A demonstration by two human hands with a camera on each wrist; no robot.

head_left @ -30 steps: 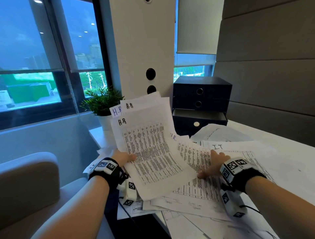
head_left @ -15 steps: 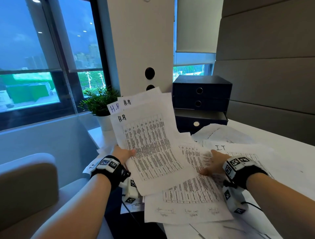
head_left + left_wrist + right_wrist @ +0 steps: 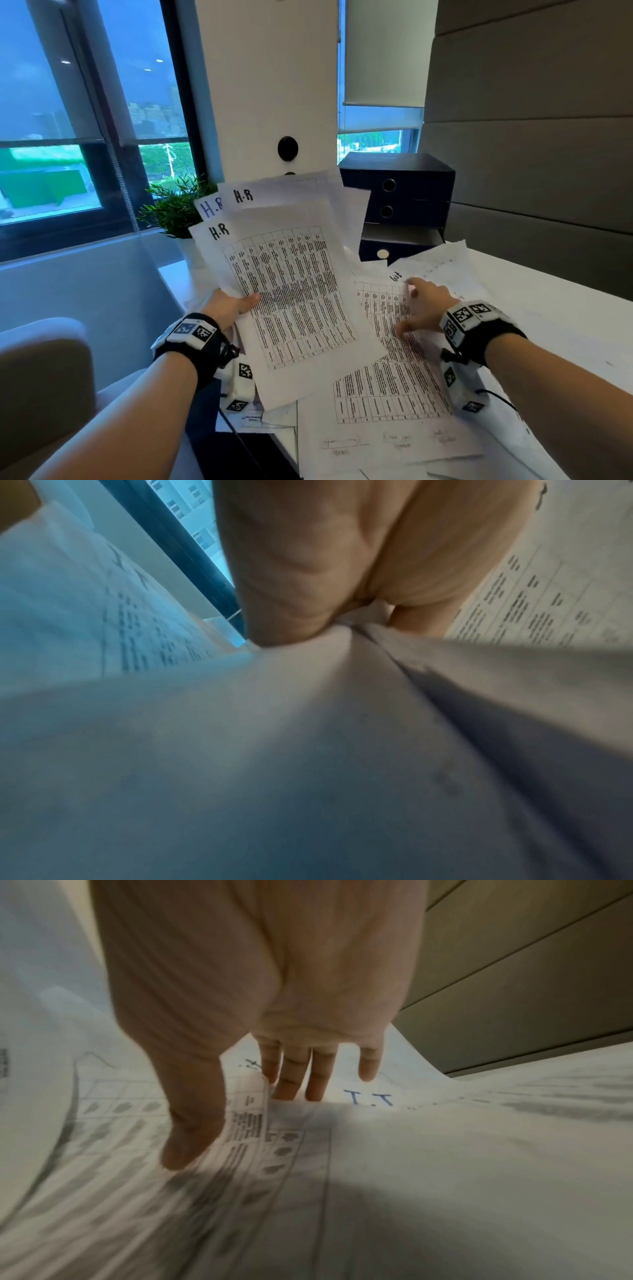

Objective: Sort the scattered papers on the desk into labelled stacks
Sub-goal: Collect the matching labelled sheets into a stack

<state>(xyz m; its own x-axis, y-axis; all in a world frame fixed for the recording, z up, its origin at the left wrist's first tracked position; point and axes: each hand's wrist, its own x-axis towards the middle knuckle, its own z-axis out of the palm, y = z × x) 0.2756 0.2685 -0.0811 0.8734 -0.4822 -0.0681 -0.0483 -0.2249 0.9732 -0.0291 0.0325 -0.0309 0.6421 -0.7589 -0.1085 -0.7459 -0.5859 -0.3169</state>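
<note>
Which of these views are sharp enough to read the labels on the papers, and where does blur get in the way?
Head view: sharp; H.R sheets in the left hand read clearly. Left wrist view: soft, paper close to the lens fills it, print barely legible. Right wrist view: motion-smeared table print below the right hand, though a blue I.T label is still readable.

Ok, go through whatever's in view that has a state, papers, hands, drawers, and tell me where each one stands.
H.R sheets: fanned, held up off the desk.
Left hand: grips the H.R sheets at their left edge.
Right hand: fingers straight, on the loose papers.
Loose papers: scattered, overlapping on the desk.
I.T sheet: flat under other papers.
Drawer unit: bottom drawer part open, upper two closed.
</note>
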